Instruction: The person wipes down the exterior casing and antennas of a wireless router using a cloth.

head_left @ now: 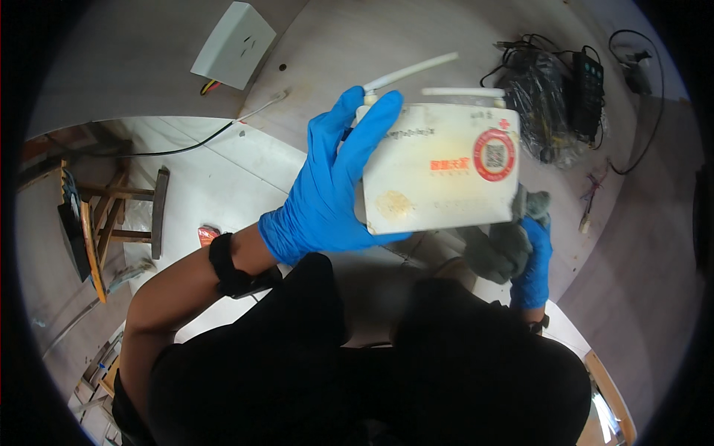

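My left hand (pixel 327 186), in a blue glove, is closed on the left side of a white router (pixel 424 193) with two stick antennas and printed stickers on its face. My thumb and fingers grip around its edge. My right hand (pixel 532 264), also gloved blue, holds a grey-green cloth (pixel 498 249) at the router's lower right, partly behind it. Whether the cloth touches the router's back is hidden.
On the surface above sit a white socket box (pixel 234 44), bagged cables (pixel 539 111) and a black device (pixel 586 89). A loose cable (pixel 186 146) crosses at left. Wooden stools (pixel 119 215) stand at the left; my dark-clothed legs (pixel 483 357) fill the bottom.
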The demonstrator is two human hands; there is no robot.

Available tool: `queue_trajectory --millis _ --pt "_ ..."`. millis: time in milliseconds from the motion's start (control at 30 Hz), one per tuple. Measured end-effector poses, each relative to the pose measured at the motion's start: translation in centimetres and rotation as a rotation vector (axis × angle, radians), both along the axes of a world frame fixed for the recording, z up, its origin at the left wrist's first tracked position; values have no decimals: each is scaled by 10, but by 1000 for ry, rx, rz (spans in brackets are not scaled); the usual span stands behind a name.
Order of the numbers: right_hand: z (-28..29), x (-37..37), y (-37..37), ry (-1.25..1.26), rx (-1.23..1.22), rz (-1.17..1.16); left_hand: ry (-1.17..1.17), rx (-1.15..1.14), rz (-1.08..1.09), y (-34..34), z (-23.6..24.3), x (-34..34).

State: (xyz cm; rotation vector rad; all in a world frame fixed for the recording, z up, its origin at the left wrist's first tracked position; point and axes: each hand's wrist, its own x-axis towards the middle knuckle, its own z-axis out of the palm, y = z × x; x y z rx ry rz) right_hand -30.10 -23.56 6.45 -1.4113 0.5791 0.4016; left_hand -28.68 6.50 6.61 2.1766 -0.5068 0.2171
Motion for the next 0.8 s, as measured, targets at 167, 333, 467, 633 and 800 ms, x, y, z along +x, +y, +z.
queue_trajectory --millis 167,333,467,633,800 --pt "-10 27 32 -10 69 120 135 89 22 18 -37 11" --pt "-38 45 50 -19 44 357 47 181 14 36 -52 22" --pt "-39 45 57 -20 22 386 147 171 3 40 -60 24" --pt "-39 38 66 -69 -12 364 252 201 45 42 -61 24" --pt "-41 36 64 -334 -130 181 170 306 -8 39 -39 28"
